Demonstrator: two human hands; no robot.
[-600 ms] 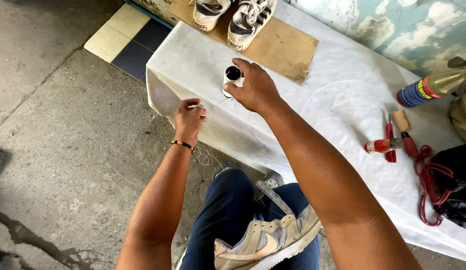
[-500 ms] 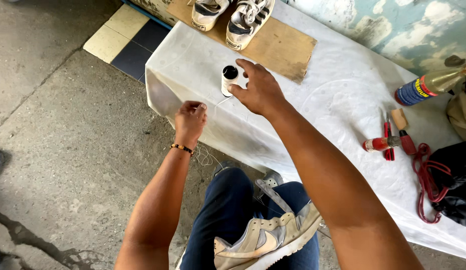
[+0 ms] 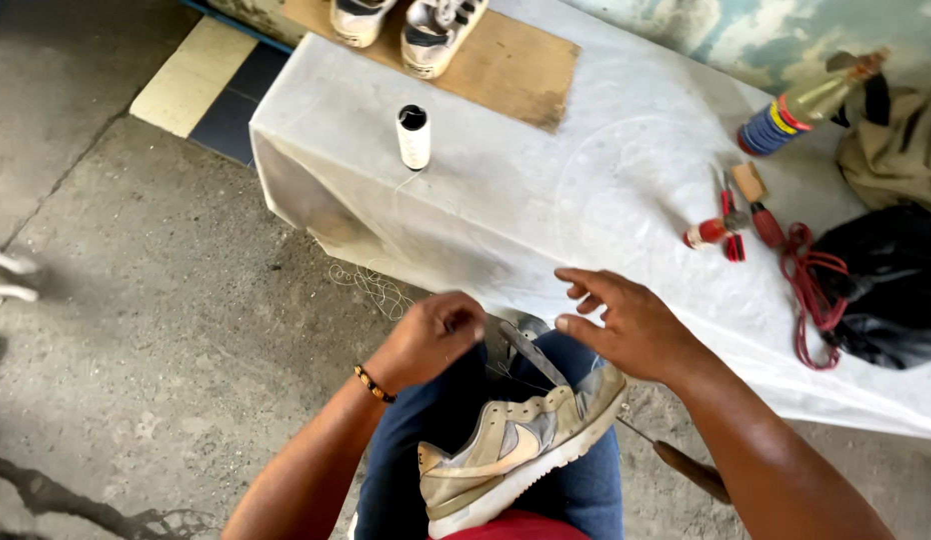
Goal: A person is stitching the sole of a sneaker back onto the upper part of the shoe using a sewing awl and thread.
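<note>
Fingers (image 3: 456, 322) of the left hand (image 3: 431, 340) curl into a loose fist just above the lap, pinched on what looks like fine thread; the thread itself is too thin to be sure of. A beaded bracelet (image 3: 373, 384) circles that wrist. The right hand (image 3: 626, 325) hovers spread, fingers apart and pointing left, holding nothing, just over the toe end of the shoe (image 3: 516, 445).

The shoe, a worn beige sneaker with a white sole, lies across the person's lap on blue trousers, toe toward the table, its tongue (image 3: 531, 350) standing up between the two hands. A wooden handle (image 3: 691, 470) sticks out below the right forearm, beside the knee.

The table (image 3: 506, 200), draped in a white sheet, stands right in front of the knees. Near its far left corner a white spool (image 3: 414, 136) stands upright, well apart from both hands. Behind it, along the far edge, a wooden board (image 3: 516, 65) carries two more shoes (image 3: 406, 25). Toward the right edge lie small red-handled tools (image 3: 731, 225), a red cord (image 3: 806, 285), a black bag (image 3: 886, 285) and a spray can (image 3: 786, 120) on its side. A tangle of thread (image 3: 371, 285) hangs at the table's near left corner over the concrete floor (image 3: 136, 300).
</note>
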